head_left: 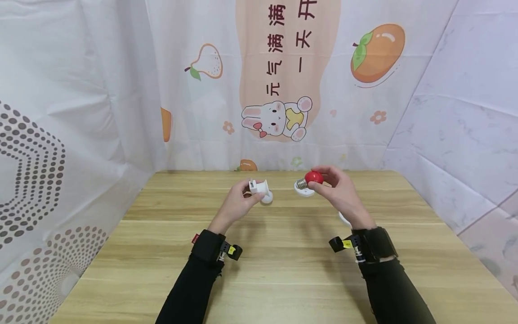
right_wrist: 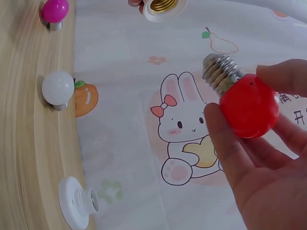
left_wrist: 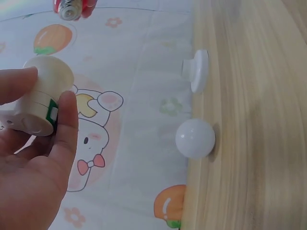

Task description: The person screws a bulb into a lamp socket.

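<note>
My left hand (head_left: 252, 192) grips a white lamp socket (head_left: 259, 186) above the wooden table (head_left: 283, 270). In the left wrist view the thumb and fingers (left_wrist: 64, 112) curl round that socket (left_wrist: 41, 103). In my right hand (head_left: 318, 179) is a red bulb (head_left: 314, 177), its metal screw base pointing left toward the socket. The right wrist view shows the fingers (right_wrist: 225, 139) wrapped round the red bulb (right_wrist: 248, 106), with the socket's brass opening (right_wrist: 163, 5) at the top edge. A gap separates bulb and socket.
A white bulb (head_left: 267, 198) lies on the table below my left hand. A second white socket (head_left: 304, 191) stands under the red bulb. The right wrist view shows a magenta bulb (right_wrist: 54, 10) further along. A white object (head_left: 344, 219) peeks out by my right wrist. Curtains enclose the table.
</note>
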Available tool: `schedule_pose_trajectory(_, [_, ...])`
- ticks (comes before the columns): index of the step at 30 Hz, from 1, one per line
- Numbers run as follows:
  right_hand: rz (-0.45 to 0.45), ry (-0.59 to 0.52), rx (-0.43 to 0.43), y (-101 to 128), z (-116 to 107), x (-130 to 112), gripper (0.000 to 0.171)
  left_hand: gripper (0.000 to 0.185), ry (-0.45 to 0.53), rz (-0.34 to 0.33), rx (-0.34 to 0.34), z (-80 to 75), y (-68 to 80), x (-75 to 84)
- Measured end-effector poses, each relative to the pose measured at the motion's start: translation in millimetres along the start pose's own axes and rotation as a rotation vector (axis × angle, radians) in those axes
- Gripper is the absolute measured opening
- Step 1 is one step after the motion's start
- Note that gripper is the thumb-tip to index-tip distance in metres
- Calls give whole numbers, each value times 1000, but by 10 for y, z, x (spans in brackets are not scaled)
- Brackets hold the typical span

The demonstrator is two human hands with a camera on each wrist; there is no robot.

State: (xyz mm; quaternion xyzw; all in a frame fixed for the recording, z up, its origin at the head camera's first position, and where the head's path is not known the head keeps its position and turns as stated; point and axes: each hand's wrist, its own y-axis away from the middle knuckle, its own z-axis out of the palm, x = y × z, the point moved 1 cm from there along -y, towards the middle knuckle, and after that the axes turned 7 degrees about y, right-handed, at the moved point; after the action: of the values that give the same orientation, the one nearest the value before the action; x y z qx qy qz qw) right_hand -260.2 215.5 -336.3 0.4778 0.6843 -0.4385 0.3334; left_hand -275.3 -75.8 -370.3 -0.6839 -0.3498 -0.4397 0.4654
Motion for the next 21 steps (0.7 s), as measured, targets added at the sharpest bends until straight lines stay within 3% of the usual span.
schedule_pose_trajectory(8, [-71,-90,27,27,44,-118,46,40,11,11,6,4,-16,61])
schedule_pose_trajectory(21, [-136,-94,9,51,160,-232,44,38,73,48,4,67,2,173])
